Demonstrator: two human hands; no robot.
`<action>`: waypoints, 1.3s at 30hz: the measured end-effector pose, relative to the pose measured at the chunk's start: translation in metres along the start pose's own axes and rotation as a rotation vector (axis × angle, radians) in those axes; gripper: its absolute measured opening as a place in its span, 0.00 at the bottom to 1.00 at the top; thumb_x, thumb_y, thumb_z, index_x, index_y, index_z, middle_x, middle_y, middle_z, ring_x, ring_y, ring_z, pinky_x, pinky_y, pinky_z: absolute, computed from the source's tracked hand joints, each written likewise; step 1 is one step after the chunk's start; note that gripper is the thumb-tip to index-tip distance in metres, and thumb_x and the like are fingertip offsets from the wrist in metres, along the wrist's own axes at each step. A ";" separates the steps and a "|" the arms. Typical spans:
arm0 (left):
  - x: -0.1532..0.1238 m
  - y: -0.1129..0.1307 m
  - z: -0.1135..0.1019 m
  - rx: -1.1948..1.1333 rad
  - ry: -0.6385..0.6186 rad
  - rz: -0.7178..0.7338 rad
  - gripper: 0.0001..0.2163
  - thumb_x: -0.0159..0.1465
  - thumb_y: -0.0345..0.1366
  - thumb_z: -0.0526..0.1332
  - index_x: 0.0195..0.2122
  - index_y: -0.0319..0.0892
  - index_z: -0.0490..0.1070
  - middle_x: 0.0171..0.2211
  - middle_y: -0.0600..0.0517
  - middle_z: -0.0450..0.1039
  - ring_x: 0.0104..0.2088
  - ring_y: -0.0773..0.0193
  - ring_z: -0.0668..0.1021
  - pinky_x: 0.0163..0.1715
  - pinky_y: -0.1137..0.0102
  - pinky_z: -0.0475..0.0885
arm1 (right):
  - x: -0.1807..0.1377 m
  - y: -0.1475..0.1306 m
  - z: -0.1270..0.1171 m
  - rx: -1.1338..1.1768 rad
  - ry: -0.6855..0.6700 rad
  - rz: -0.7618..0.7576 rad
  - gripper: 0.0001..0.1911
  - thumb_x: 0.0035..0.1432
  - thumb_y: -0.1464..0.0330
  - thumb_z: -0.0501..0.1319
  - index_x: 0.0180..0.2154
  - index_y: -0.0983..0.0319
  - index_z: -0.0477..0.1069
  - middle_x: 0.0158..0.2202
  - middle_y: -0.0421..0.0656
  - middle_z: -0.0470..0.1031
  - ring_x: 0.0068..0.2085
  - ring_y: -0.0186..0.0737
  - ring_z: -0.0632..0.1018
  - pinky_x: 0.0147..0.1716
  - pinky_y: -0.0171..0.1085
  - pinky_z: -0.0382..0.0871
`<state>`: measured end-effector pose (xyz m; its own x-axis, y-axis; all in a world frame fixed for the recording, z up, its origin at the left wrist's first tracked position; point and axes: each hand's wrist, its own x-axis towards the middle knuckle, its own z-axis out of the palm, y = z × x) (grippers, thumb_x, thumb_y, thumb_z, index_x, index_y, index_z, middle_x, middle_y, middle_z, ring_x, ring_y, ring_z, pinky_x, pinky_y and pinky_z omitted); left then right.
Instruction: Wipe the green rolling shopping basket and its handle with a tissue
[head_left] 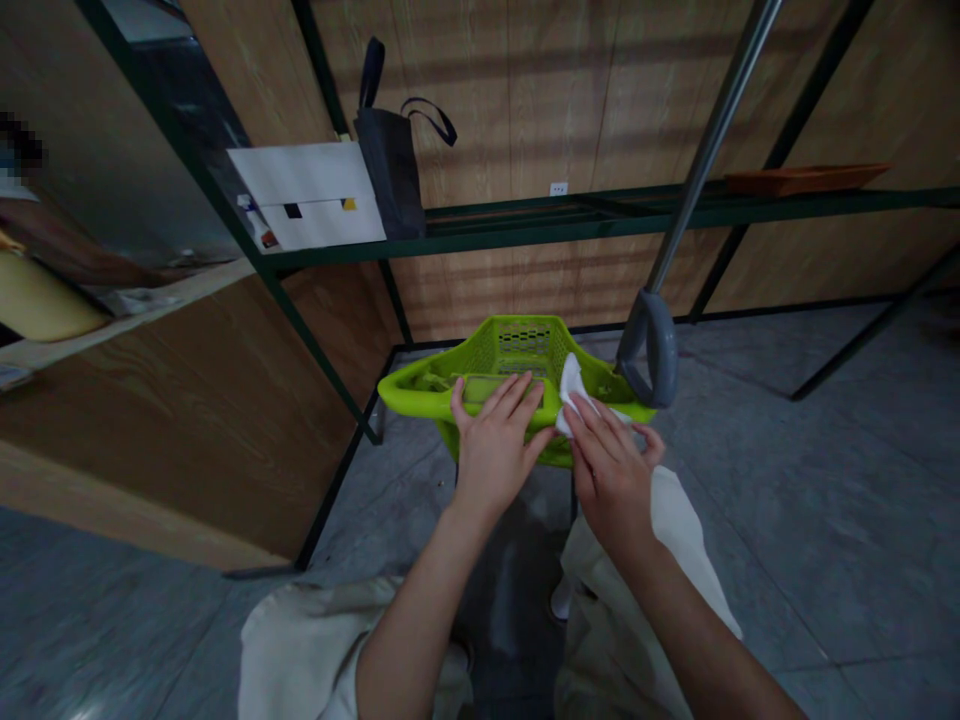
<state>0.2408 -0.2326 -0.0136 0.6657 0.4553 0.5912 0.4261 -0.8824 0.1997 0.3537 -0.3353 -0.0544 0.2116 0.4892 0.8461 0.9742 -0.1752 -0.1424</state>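
Observation:
A lime-green plastic basket [420, 388] on a wheeled frame stands in front of me on the grey floor. My left hand [495, 440] lies flat on its near rim, fingers stretched out and together. My right hand [611, 465] presses a crumpled white cloth [570, 385] against the rim just to the right of it, fingers closed on the cloth. The basket's grey handle [652, 345] with a long metal pole [712, 140] rises at the right.
A dark green metal shelf frame [525, 235] with wooden backing stands behind the basket. On it sit a black tote bag [390, 170], a white paper bag [307, 195] and an orange tray [802, 180]. My light trousers [300, 650] show below.

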 end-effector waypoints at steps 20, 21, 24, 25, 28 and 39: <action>0.000 0.000 -0.001 -0.032 -0.001 -0.009 0.20 0.67 0.43 0.60 0.60 0.52 0.66 0.63 0.51 0.67 0.62 0.54 0.70 0.66 0.41 0.32 | 0.014 -0.011 -0.008 0.038 -0.102 0.024 0.17 0.68 0.72 0.51 0.55 0.56 0.69 0.55 0.44 0.75 0.55 0.40 0.76 0.59 0.45 0.47; 0.000 -0.001 -0.002 -0.036 0.001 -0.009 0.20 0.67 0.43 0.60 0.60 0.52 0.66 0.63 0.51 0.67 0.62 0.54 0.70 0.66 0.41 0.31 | 0.013 -0.007 -0.010 0.044 -0.116 0.007 0.17 0.68 0.72 0.51 0.55 0.55 0.69 0.56 0.44 0.75 0.56 0.40 0.76 0.59 0.45 0.47; -0.001 -0.002 0.000 -0.044 0.017 -0.018 0.19 0.67 0.46 0.59 0.59 0.53 0.67 0.62 0.51 0.68 0.61 0.54 0.71 0.66 0.41 0.31 | 0.005 0.015 -0.022 0.026 -0.146 -0.048 0.18 0.68 0.72 0.52 0.57 0.54 0.67 0.56 0.43 0.75 0.56 0.40 0.76 0.60 0.46 0.46; -0.001 -0.002 0.000 -0.044 0.023 -0.022 0.19 0.67 0.47 0.59 0.59 0.53 0.67 0.61 0.51 0.69 0.61 0.53 0.71 0.66 0.42 0.31 | 0.002 0.023 -0.027 0.009 -0.146 -0.056 0.18 0.68 0.72 0.52 0.57 0.54 0.67 0.56 0.43 0.75 0.56 0.40 0.76 0.60 0.47 0.46; -0.001 -0.002 0.003 -0.044 0.032 -0.024 0.21 0.66 0.50 0.59 0.59 0.53 0.68 0.61 0.50 0.69 0.61 0.52 0.72 0.66 0.42 0.30 | -0.008 0.042 -0.039 -0.036 -0.142 -0.057 0.19 0.68 0.71 0.52 0.59 0.54 0.65 0.57 0.44 0.74 0.56 0.42 0.76 0.61 0.48 0.46; -0.003 0.001 -0.001 -0.032 -0.002 -0.006 0.20 0.68 0.42 0.60 0.60 0.51 0.65 0.63 0.52 0.67 0.62 0.55 0.70 0.66 0.42 0.30 | 0.013 -0.014 -0.013 0.039 -0.100 -0.008 0.15 0.68 0.74 0.52 0.53 0.60 0.70 0.55 0.45 0.76 0.55 0.39 0.77 0.57 0.45 0.49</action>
<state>0.2387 -0.2347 -0.0140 0.6644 0.4606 0.5886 0.4102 -0.8830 0.2281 0.3419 -0.3371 -0.0346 0.2092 0.5734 0.7922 0.9777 -0.1385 -0.1579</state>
